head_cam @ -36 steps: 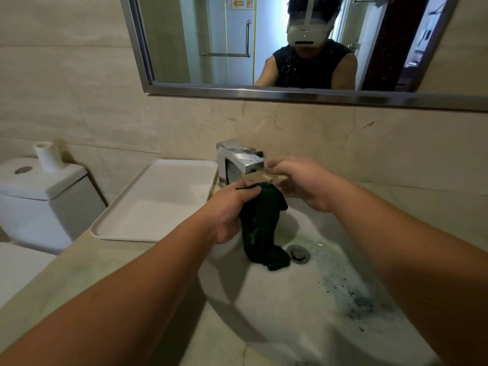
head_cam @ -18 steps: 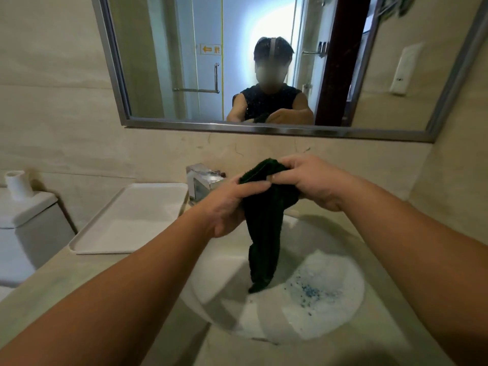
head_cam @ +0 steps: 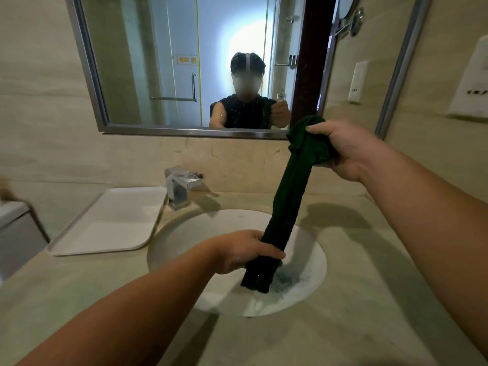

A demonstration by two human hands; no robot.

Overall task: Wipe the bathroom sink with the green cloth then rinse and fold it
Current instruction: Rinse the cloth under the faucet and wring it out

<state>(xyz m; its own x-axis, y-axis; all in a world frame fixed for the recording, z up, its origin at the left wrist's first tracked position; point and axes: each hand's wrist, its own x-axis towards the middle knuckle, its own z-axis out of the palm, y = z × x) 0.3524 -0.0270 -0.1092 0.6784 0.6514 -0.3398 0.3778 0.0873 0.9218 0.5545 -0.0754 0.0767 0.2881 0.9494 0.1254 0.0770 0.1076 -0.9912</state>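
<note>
A pale beige stone counter [head_cam: 356, 299] with faint veining ran along a wall of matching beige tile. Set into the counter was a round white basin, the bathroom sink [head_cam: 184, 233], its bowl smooth and glossy with bluish-green specks on the near right side. At the counter's back edge, behind the sink, stood a square chrome faucet [head_cam: 182, 187] with a flat spout. On the counter's left part lay a white rectangular tray [head_cam: 111, 223] with rounded corners and a low rim. Beyond the left edge showed part of a white toilet tank [head_cam: 15, 228]. A metal-framed mirror [head_cam: 87, 64] hung on the wall above, reflecting a person in a dark sleeveless top and a glass door.

The green cloth [head_cam: 289, 204], dark and twisted into a long rope, stretched slantwise above the sink. The right hand [head_cam: 346, 149] gripped its bunched upper end, fingers closed around it. The left hand [head_cam: 245, 250] clenched the lower part over the bowl, fingers wrapped tight, with a short tail hanging below the fist.
</note>
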